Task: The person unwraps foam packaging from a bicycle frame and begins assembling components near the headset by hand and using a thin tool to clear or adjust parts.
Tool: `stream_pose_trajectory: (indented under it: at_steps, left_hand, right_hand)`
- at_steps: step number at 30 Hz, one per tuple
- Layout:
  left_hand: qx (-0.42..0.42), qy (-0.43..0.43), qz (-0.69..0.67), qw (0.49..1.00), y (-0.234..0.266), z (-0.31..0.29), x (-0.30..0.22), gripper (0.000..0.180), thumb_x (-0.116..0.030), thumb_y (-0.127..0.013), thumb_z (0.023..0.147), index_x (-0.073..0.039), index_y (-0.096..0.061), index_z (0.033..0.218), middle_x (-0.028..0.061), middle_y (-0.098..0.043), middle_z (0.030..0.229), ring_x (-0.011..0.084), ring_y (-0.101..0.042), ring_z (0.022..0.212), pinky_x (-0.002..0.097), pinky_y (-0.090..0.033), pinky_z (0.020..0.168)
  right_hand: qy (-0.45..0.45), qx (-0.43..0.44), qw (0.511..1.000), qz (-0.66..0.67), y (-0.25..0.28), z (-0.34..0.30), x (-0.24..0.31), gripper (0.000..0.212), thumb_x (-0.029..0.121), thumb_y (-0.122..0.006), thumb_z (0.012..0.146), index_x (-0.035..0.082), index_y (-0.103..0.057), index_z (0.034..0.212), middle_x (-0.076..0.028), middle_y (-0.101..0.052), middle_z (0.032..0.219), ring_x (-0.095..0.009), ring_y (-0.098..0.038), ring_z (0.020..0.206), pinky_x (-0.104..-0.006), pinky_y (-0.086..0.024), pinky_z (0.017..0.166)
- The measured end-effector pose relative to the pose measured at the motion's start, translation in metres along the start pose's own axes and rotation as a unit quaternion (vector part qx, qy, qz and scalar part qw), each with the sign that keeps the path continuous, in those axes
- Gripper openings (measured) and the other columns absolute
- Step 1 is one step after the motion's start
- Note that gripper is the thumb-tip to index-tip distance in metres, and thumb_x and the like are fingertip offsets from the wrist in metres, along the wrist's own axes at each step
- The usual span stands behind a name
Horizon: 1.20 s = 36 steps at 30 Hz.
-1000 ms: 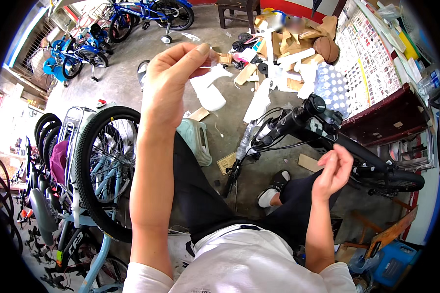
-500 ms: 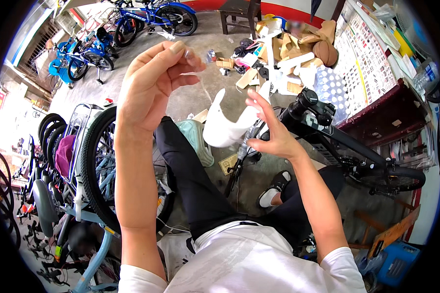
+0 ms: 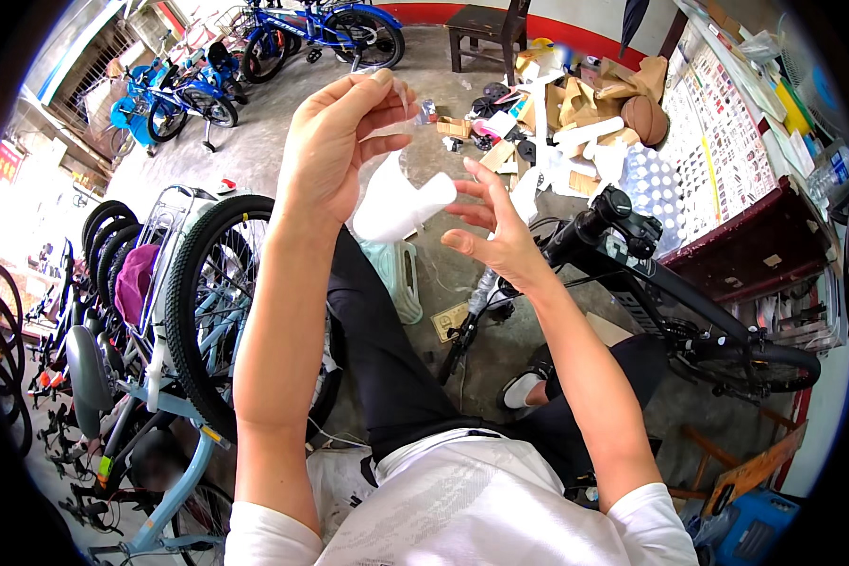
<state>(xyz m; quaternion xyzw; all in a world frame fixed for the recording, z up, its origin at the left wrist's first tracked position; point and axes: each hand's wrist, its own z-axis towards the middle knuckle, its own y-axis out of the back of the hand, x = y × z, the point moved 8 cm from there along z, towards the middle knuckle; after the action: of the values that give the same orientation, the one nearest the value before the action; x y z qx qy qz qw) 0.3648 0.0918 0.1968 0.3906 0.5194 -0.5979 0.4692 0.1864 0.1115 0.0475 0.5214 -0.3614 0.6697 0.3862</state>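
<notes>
My left hand (image 3: 325,146) is raised, with thumb and forefinger pinched on a thin clear strip (image 3: 401,94) that looks like tape or film. Below it hangs a curled white sheet (image 3: 387,208), probably foam wrap, which seems joined to the strip. My right hand (image 3: 500,231) is open beside the rolled end of this sheet, thumb and fingers apart; whether the fingertips touch it I cannot tell. Right of my legs lies a black bicycle (image 3: 651,292), its handlebar (image 3: 481,302) partly covered in clear wrapping.
A bicycle wheel (image 3: 184,311) stands close to my left forearm, with several bicycles behind it. Cardboard and packaging scraps (image 3: 575,113) are heaped ahead, near a basketball (image 3: 644,120). A green plastic bag (image 3: 391,274) lies between my legs. A blue case (image 3: 755,514) sits at the lower right.
The white sheet has moved left and up, toward my left hand, and its right end now looks rolled. In the picture, my left hand has shifted right; my right hand remains open.
</notes>
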Motion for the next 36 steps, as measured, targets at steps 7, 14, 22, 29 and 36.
stream_pose_trajectory:
  at_steps: [7,14,22,29,36]
  left_hand:
    - [-0.023,-0.032,0.054,0.998,0.0,0.0,-0.019,0.021,-0.023,-0.063,0.103,-0.004,-0.071,0.1,0.0087,-0.075,0.099,0.0163,-0.074,0.094,0.0279,-0.062,0.074]
    - [-0.014,-0.029,0.047,0.998,-0.005,0.0,-0.018,0.023,-0.025,-0.063,0.103,-0.004,-0.071,0.1,0.0091,-0.075,0.1,0.0156,-0.074,0.095,0.0271,-0.062,0.073]
    - [0.05,-0.006,0.034,0.998,-0.019,0.0,-0.016,0.022,-0.024,-0.063,0.103,-0.004,-0.071,0.103,0.0095,-0.074,0.1,0.0164,-0.074,0.095,0.0274,-0.061,0.072]
    - [0.116,0.005,0.018,0.993,-0.026,0.007,-0.017,0.021,-0.023,-0.063,0.104,-0.003,-0.068,0.105,0.0095,-0.073,0.101,0.0176,-0.074,0.094,0.0286,-0.061,0.071]
    - [0.168,0.065,-0.058,0.982,-0.036,0.024,0.017,0.019,-0.022,-0.062,0.104,-0.004,-0.068,0.102,0.0065,-0.073,0.098,0.0182,-0.074,0.093,0.0292,-0.06,0.074]
  right_hand:
    - [-0.004,-0.085,0.995,-0.055,0.011,0.0,0.002,0.121,0.053,-0.092,0.071,0.017,-0.021,0.162,-0.02,-0.038,0.155,-0.032,-0.051,0.136,-0.0444,-0.042,0.11]
    - [0.055,-0.086,0.989,-0.103,0.012,-0.021,0.012,0.12,0.063,-0.084,0.077,0.013,-0.017,0.164,-0.02,-0.032,0.159,-0.032,-0.036,0.148,-0.0461,-0.038,0.114]
    - [0.055,-0.084,0.995,0.012,0.039,-0.021,0.011,0.078,0.062,-0.044,0.104,0.007,-0.034,0.157,-0.014,-0.039,0.159,-0.026,-0.038,0.147,-0.0415,-0.025,0.121]
    - [0.031,0.071,0.997,0.022,0.037,0.038,0.037,0.068,0.041,-0.063,0.097,0.012,-0.044,0.155,-0.005,-0.043,0.16,-0.024,-0.032,0.151,-0.0423,-0.019,0.125]
    - [-0.099,0.291,0.949,0.071,-0.007,0.059,0.012,0.095,0.033,-0.083,0.08,0.009,-0.036,0.159,-0.006,-0.046,0.155,-0.02,-0.04,0.145,-0.0375,-0.034,0.119]
